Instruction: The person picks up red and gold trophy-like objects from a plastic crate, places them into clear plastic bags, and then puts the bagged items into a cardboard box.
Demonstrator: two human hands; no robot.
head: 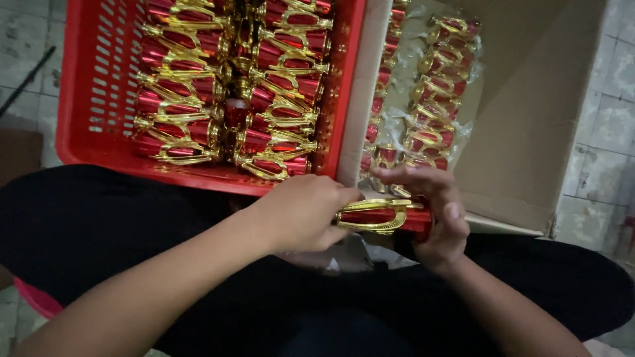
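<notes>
We've got one red-gold piece (383, 217) over the lap, left hand (301, 215) and right hand (440, 218) clamped on its ends. Looks light, rigid, slick plating; we'd grip the red barrel, not the thin gold handles.

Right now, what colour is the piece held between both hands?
Shiny red with gold trim: the piece sits between the left hand and right hand, clearest in the head view.

Red crate (86, 99), cardboard box (529, 132), tiled floor (608, 119)
</notes>
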